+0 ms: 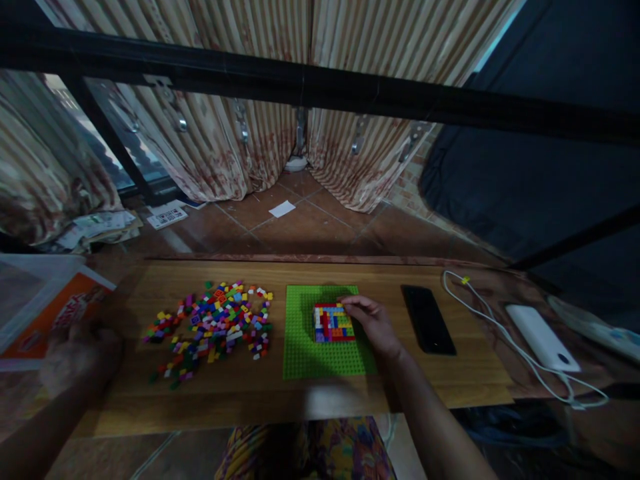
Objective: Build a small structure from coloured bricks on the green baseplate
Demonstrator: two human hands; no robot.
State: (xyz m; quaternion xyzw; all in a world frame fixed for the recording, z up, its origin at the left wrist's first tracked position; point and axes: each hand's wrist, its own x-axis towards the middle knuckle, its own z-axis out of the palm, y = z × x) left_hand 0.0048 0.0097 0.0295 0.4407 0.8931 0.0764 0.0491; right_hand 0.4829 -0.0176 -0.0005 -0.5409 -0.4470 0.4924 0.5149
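The right hand (374, 322) rests at the right edge of a small multicoloured brick block (332, 323), its fingers curled together with the tips touching the block's far right corner; whether the grip pinches a single brick there or only presses on the block cannot be made out in the dim light. The block sits on a green baseplate (320, 353) lying flat near the middle of the table (440, 380). The left hand (80, 353) is blurred at the near left edge of the table, well apart from the block, and whether its grip is spread or closed I cannot tell. Between it and the baseplate lies a loose heap of small coloured bricks (213, 327). To the right of the right hand lies a dark phone (428, 319), then a white cable (500, 327) running to a white power bank (543, 337). At the far left an orange box (55, 313) is cut off by the frame. A likely slip: pressing at one corner could tilt or slide the unsteadied baseplate, since nothing holds it down, and the forearm sweeping right could nudge the phone. The low light hides stud detail, and the block's right side is covered by the fingers.
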